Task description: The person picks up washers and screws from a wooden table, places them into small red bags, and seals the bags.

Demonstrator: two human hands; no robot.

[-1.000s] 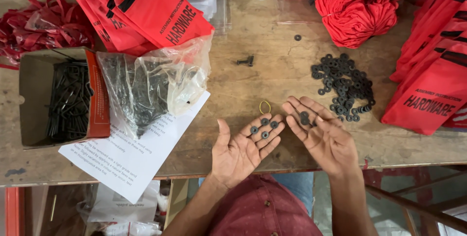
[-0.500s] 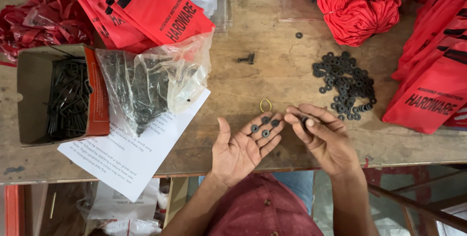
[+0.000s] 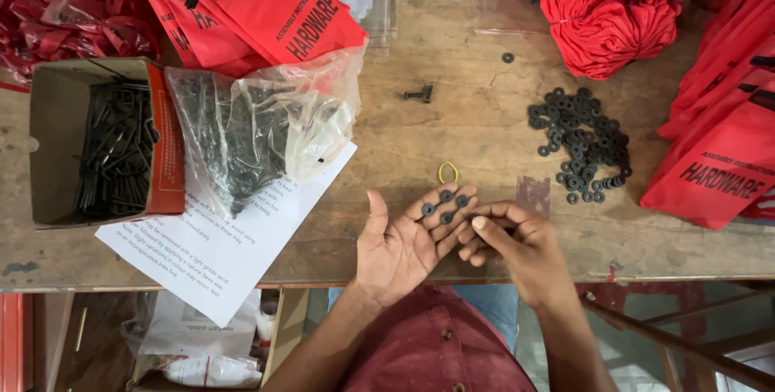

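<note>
I held my left hand (image 3: pixel 401 245) flat and palm-up as a tray, four black washers (image 3: pixel 445 197) resting on its fingers. My right hand (image 3: pixel 517 248) curled beside it, fingertips pinched near them; whether it gripped one I cannot tell. The washer pile (image 3: pixel 583 143) lay beyond my right hand on the bench (image 3: pixel 476 129).

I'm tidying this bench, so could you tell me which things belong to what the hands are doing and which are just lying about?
In use:
- left hand, palm up
- washers on its fingers
- right hand, curled beside them
- washer pile

Lying about:
- rubber band
- bolt
- plastic bag
- cardboard box
- paper sheet
- red bags
</note>
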